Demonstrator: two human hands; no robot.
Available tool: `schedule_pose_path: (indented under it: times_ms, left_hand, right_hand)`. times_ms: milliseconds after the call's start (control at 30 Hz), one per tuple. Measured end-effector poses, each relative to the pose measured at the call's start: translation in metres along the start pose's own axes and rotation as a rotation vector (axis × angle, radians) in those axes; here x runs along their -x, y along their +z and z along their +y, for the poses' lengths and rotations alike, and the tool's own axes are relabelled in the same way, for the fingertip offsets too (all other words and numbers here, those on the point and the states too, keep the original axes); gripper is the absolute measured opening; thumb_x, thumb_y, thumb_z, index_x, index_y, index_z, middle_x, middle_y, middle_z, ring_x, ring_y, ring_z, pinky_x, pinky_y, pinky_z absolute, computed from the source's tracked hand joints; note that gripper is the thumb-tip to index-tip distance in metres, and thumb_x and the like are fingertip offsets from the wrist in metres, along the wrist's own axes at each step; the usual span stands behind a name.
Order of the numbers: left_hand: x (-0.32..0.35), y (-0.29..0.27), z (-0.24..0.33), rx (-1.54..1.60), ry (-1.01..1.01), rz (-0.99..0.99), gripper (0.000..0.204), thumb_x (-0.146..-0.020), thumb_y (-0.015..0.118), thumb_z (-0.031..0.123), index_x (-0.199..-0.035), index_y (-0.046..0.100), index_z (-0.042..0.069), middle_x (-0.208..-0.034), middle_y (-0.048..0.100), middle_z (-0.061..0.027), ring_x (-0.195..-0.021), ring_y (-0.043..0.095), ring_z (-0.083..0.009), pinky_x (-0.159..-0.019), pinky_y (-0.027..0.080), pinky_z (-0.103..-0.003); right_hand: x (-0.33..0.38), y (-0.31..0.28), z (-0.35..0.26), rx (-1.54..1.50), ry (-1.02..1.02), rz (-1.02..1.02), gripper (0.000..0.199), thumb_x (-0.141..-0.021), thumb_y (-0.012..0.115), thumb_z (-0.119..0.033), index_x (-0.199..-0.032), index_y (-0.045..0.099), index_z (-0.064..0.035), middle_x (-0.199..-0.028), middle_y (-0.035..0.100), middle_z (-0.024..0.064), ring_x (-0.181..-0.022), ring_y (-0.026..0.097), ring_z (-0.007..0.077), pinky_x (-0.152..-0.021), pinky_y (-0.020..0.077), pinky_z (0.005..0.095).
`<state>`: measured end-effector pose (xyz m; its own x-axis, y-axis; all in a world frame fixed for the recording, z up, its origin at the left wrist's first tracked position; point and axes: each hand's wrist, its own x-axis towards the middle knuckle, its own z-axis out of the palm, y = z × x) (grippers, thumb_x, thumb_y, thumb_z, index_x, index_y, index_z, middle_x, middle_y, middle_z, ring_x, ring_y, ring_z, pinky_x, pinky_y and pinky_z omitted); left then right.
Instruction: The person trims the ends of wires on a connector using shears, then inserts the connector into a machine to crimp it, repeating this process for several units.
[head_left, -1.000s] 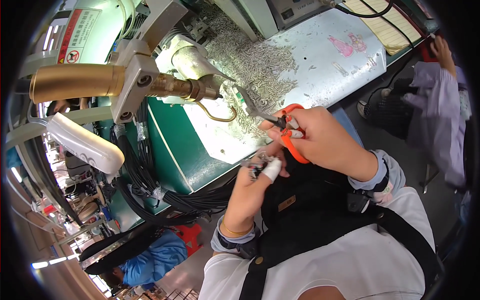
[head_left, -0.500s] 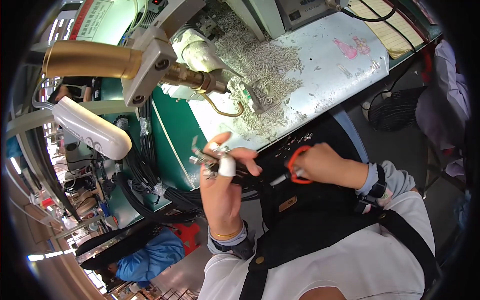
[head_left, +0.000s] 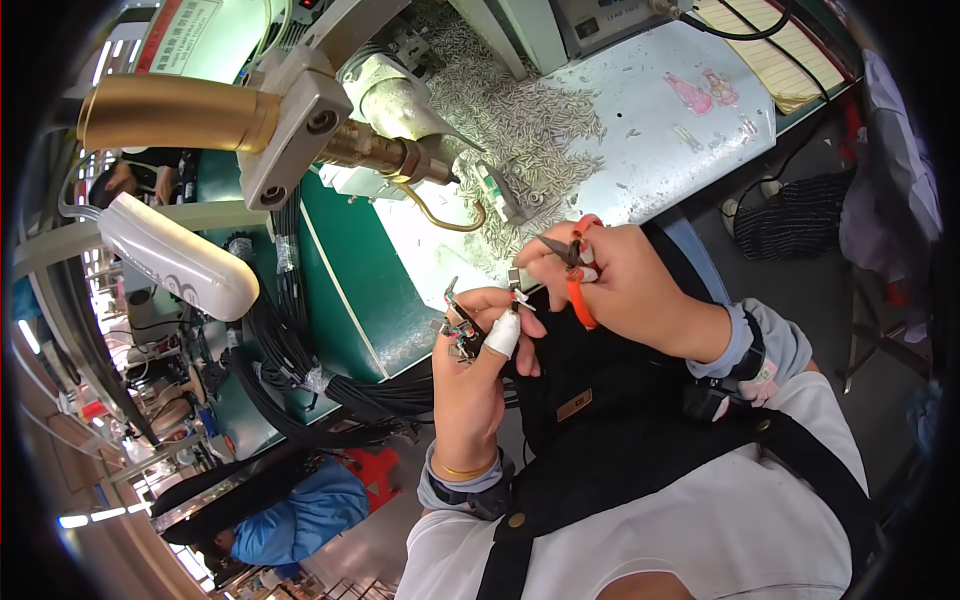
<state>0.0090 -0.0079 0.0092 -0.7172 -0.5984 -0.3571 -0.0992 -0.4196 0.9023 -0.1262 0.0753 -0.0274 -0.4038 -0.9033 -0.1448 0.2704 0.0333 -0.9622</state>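
1. The left hand (head_left: 478, 372) pinches a bundle of small metal parts (head_left: 455, 318) upright, ends exposed for access.
2. The right hand (head_left: 628, 288) grips orange-handled pliers (head_left: 572, 268), tips angled toward the bundle, just beside it.
3. Both hands work above the lap, near the workbench (head_left: 640, 130) strewn with loose metal pins (head_left: 520, 110).
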Motion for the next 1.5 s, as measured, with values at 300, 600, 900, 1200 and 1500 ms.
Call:
schedule_pose_path:
  times_ms: [300, 600, 900, 1200, 1500]
  left_hand:
    - [0.000, -0.001, -0.001, -0.140, 0.099, 0.044, 0.015, -0.083, 0.047, 0.004, -0.097, 0.043, 0.002, -0.077, 0.055, -0.0119, -0.048, 0.039, -0.0079, -0.043, 0.030, -0.018]
    - [-0.001, -0.007, 0.005, 0.276, -0.038, -0.032, 0.016, -0.083, 0.043, -0.001, -0.099, 0.043, 0.002, -0.077, 0.056, -0.0120, -0.047, 0.034, -0.0052, -0.042, 0.026, -0.017]
    - [0.003, 0.001, 0.005, 0.044, 0.062, 0.031, 0.014, -0.079, 0.045, 0.000, -0.093, 0.044, -0.001, -0.069, 0.052, -0.0122, -0.041, 0.030, -0.0044, -0.036, 0.022, -0.016]
    - [0.003, 0.006, 0.007, 0.016, 0.069, 0.110, 0.012, -0.076, 0.048, -0.004, -0.088, 0.046, -0.002, -0.067, 0.052, -0.0104, -0.041, 0.029, -0.0034, -0.037, 0.021, -0.017]
    - [-0.001, 0.006, 0.000, -0.250, 0.101, 0.178, 0.014, -0.073, 0.056, -0.003, -0.086, 0.050, -0.001, -0.070, 0.053, -0.0032, -0.048, 0.041, -0.0044, -0.040, 0.029, -0.017]
  right_hand:
    - [0.003, 0.000, -0.020, -0.150, 0.163, -0.058, 0.015, -0.077, 0.064, -0.011, -0.078, 0.058, 0.0029, -0.052, 0.052, 0.0029, -0.041, 0.046, 0.0072, -0.040, 0.0342, 0.0206]
    - [-0.001, -0.016, 0.014, 0.901, -0.747, 0.324, 0.015, -0.070, 0.065, -0.009, -0.085, 0.061, -0.0080, -0.068, 0.060, 0.0046, -0.050, 0.056, 0.0144, -0.041, 0.0367, 0.0207]
    - [0.004, -0.011, -0.001, 0.939, -1.052, 0.169, 0.032, -0.063, 0.069, -0.010, -0.094, 0.059, -0.0130, -0.092, 0.064, 0.0019, -0.065, 0.062, 0.0100, -0.041, 0.0344, 0.0181]
    - [0.002, -0.008, 0.006, 0.909, -0.985, 0.171, 0.029, -0.065, 0.070, -0.011, -0.090, 0.057, -0.0098, -0.090, 0.064, 0.0036, -0.059, 0.061, 0.0106, -0.040, 0.0343, 0.0182]
    - [0.004, -0.004, 0.010, 0.746, -0.852, 0.157, 0.023, -0.068, 0.067, -0.005, -0.086, 0.053, -0.0083, -0.079, 0.062, 0.0022, -0.058, 0.061, 0.0153, -0.042, 0.0387, 0.0214]
